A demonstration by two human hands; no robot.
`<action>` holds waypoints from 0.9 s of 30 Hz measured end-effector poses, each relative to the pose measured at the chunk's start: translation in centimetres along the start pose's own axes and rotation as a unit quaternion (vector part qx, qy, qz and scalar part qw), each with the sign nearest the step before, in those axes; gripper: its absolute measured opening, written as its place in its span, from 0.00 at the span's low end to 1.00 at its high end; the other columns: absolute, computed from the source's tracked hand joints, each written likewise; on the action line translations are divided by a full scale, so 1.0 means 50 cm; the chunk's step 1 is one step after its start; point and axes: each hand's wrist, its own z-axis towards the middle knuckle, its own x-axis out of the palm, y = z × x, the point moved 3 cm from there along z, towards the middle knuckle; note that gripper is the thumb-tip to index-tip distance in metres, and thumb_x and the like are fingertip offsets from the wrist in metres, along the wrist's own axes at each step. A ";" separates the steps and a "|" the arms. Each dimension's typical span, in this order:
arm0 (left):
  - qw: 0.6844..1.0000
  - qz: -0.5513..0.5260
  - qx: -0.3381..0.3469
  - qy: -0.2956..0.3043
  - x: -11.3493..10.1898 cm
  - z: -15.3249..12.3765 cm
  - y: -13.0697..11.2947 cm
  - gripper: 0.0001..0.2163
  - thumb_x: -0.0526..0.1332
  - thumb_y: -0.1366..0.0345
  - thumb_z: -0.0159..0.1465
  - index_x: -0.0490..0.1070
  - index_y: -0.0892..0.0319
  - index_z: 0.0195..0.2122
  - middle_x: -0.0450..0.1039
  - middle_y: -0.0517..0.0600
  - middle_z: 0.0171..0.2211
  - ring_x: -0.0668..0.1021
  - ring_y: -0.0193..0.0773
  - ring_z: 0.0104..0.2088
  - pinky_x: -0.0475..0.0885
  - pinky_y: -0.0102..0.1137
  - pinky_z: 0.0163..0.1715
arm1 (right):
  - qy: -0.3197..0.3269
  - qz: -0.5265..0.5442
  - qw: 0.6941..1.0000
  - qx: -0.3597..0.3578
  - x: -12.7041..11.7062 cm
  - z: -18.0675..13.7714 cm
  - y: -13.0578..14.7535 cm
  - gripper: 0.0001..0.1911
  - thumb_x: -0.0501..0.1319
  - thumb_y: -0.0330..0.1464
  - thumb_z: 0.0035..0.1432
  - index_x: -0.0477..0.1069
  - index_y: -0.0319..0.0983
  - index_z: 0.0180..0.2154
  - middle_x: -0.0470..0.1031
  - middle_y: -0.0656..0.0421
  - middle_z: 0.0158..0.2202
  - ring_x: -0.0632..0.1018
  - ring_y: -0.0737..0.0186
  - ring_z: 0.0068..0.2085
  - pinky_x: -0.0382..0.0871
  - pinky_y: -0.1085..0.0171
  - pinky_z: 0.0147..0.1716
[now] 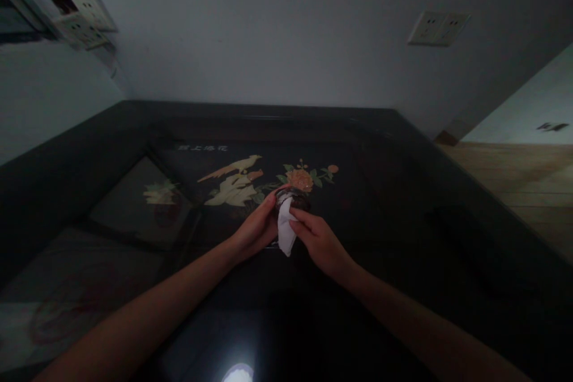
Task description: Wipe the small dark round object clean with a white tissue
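Note:
Over the middle of a glossy black table (380, 203), my left hand (256, 231) is closed round the left side of a small dark, shiny, rounded object (299, 198). Its exact kind is hard to make out in the dim light. A crumpled white tissue (285, 231) lies against the object's near side and hangs down below it. My right hand (324, 246) pinches this tissue from the right, thumb and forefinger close to the object. Parts of the object are hidden by the tissue and my fingers.
Inlaid flowers and a pale bird (237, 167) decorate the tabletop, which reflects a lamp near the front. A pale wall stands behind, with a double socket (439, 28) at right and a plugged-in adapter (80, 30) at left. Wooden floor (514, 173) shows at right.

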 end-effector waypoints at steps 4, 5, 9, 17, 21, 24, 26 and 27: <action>1.000 0.000 -0.001 0.002 0.002 -0.003 -0.001 0.21 0.57 0.61 0.66 0.61 0.58 0.60 0.72 0.57 0.52 0.74 0.44 0.52 0.62 0.38 0.57 | 0.015 -0.052 0.998 -0.012 0.002 -0.003 0.008 0.11 0.51 0.29 0.64 0.72 0.34 0.39 0.76 0.58 0.32 0.74 0.64 0.32 0.65 0.68 0.32; 1.000 -0.002 0.000 0.006 0.002 -0.003 -0.001 0.21 0.57 0.61 0.66 0.61 0.58 0.60 0.72 0.57 0.52 0.74 0.45 0.52 0.62 0.39 0.57 | 0.027 -0.091 0.995 -0.021 0.002 -0.005 0.013 0.11 0.51 0.30 0.65 0.71 0.35 0.39 0.76 0.57 0.33 0.75 0.63 0.32 0.66 0.67 0.33; 1.000 -0.009 0.005 0.003 0.001 0.000 -0.001 0.20 0.56 0.61 0.67 0.62 0.58 0.59 0.72 0.56 0.52 0.73 0.44 0.53 0.62 0.38 0.57 | 0.063 -0.301 0.947 -0.092 0.002 -0.009 0.025 0.12 0.50 0.29 0.66 0.71 0.33 0.43 0.78 0.50 0.41 0.77 0.57 0.43 0.68 0.61 0.44; 1.000 -0.013 -0.002 0.003 -0.010 0.008 0.004 0.18 0.53 0.61 0.68 0.63 0.56 0.59 0.73 0.53 0.50 0.76 0.40 0.48 0.66 0.35 0.52 | 0.088 -0.584 0.776 -0.222 0.005 -0.011 0.004 0.18 0.54 0.24 0.62 0.68 0.22 0.52 0.74 0.39 0.51 0.75 0.48 0.52 0.66 0.54 0.56; 1.000 -0.020 0.002 0.010 -0.013 0.009 0.005 0.18 0.54 0.61 0.68 0.64 0.57 0.58 0.73 0.55 0.49 0.75 0.42 0.49 0.66 0.36 0.53 | 0.088 -0.545 0.806 -0.214 0.008 -0.011 0.012 0.17 0.52 0.23 0.62 0.68 0.24 0.52 0.74 0.41 0.51 0.75 0.50 0.53 0.64 0.55 0.57; 1.000 -0.021 0.000 0.007 -0.008 0.006 0.004 0.19 0.56 0.60 0.67 0.63 0.59 0.58 0.73 0.56 0.50 0.74 0.43 0.51 0.64 0.37 0.56 | 0.072 -0.441 0.879 -0.164 0.008 -0.011 0.023 0.15 0.51 0.24 0.64 0.69 0.30 0.50 0.75 0.45 0.49 0.76 0.54 0.51 0.66 0.56 0.54; 1.000 -0.016 0.004 0.003 -0.003 0.003 0.002 0.19 0.56 0.61 0.67 0.63 0.59 0.58 0.73 0.56 0.50 0.74 0.43 0.52 0.62 0.37 0.57 | 0.048 -0.338 0.934 -0.109 0.007 -0.011 0.024 0.11 0.52 0.25 0.64 0.70 0.33 0.43 0.77 0.49 0.43 0.77 0.57 0.45 0.69 0.60 0.46; 1.000 -0.014 0.007 0.002 -0.001 0.002 0.001 0.19 0.56 0.61 0.67 0.63 0.59 0.58 0.73 0.56 0.51 0.74 0.43 0.52 0.62 0.37 0.57 | 0.035 -0.281 0.956 -0.082 0.007 -0.012 0.022 0.09 0.51 0.26 0.64 0.70 0.34 0.39 0.78 0.51 0.39 0.78 0.59 0.40 0.70 0.63 0.41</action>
